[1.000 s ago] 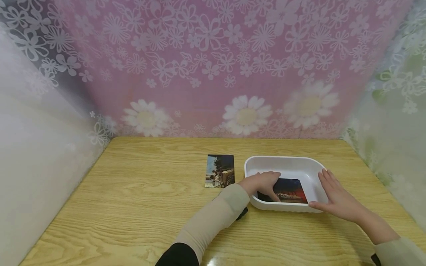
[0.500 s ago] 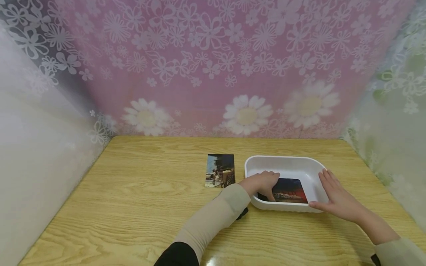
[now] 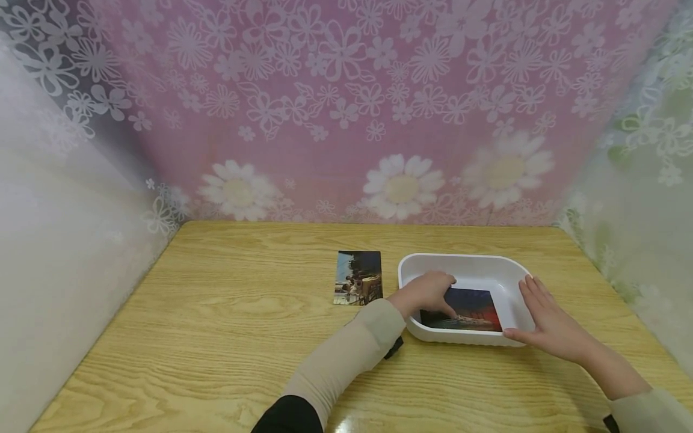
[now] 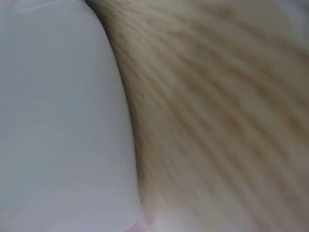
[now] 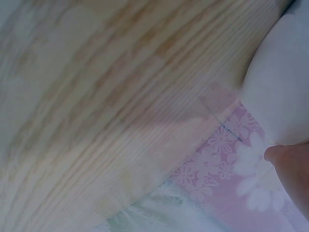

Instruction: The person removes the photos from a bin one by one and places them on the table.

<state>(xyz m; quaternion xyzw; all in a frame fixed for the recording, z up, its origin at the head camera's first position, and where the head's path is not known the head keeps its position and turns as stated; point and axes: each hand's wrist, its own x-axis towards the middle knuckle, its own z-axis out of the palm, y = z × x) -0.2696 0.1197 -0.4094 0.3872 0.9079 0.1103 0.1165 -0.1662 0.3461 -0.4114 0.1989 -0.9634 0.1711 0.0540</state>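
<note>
A white oblong tray (image 3: pixel 460 263) stands right of centre on the table in the head view. Inside it lies a dark picture card (image 3: pixel 471 307) with a red patch at its right end. My left hand (image 3: pixel 428 291) reaches over the tray's left side, thumb on the card's face and fingertips near its far edge; part of the card is hidden beneath. My right hand (image 3: pixel 552 322) rests against the tray's right end, thumb at the front rim, fingers straight along the side. Left of the tray lies another picture card (image 3: pixel 358 278), apart from both hands.
The wood-grain table (image 3: pixel 233 319) runs back to a pink flowered backdrop (image 3: pixel 325 138). Pale side walls (image 3: pixel 65 240) flank it on left and right. A sleeve (image 3: pixel 346 346) crosses the front of the table left of the tray.
The card in the tray has shifted slightly right and turned a little. My left thumb has moved away from the card's near edge onto its face. My right hand keeps its place.
</note>
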